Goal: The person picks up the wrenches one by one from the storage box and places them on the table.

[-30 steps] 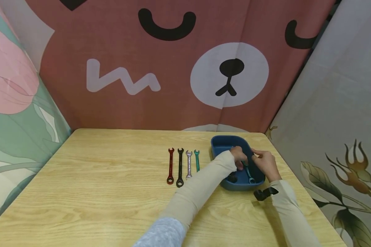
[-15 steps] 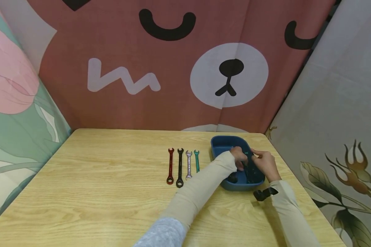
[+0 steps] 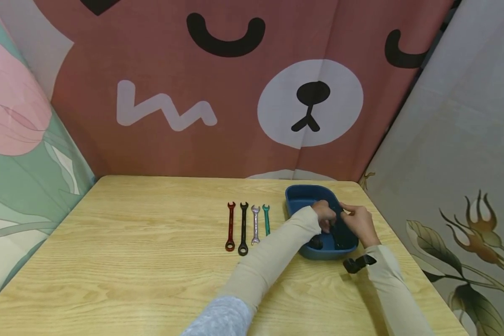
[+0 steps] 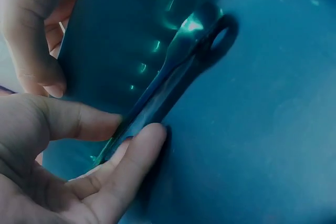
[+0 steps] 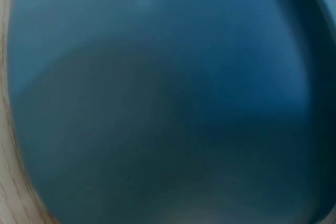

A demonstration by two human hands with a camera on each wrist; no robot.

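A blue plastic bin (image 3: 304, 190) stands at the right side of the table. Down inside it my left hand (image 3: 324, 215) pinches a shiny teal wrench (image 4: 178, 45) between thumb and fingers. That wrench lies slanted close along the bin's wall, its ring end away from the hand in the left wrist view. My right hand (image 3: 360, 224) grips the bin's right rim with thumb and fingers. To the left of the bin, a red wrench (image 3: 230, 227), a black wrench (image 3: 243, 228), a silver wrench (image 3: 255, 224) and a smaller teal wrench (image 3: 266, 218) lie in a row.
The wooden table (image 3: 122, 252) reaches back to a curtain (image 3: 172, 154) with a bear print. A floral curtain (image 3: 458, 154) hangs along the right side. My left forearm covers the near end of the smaller teal wrench. The right wrist view shows mostly blurred blue bin.
The wrench in the bin showed a bright ring end a second ago; now it looks dark against the bin's right side. Both hands keep nearly the same places.
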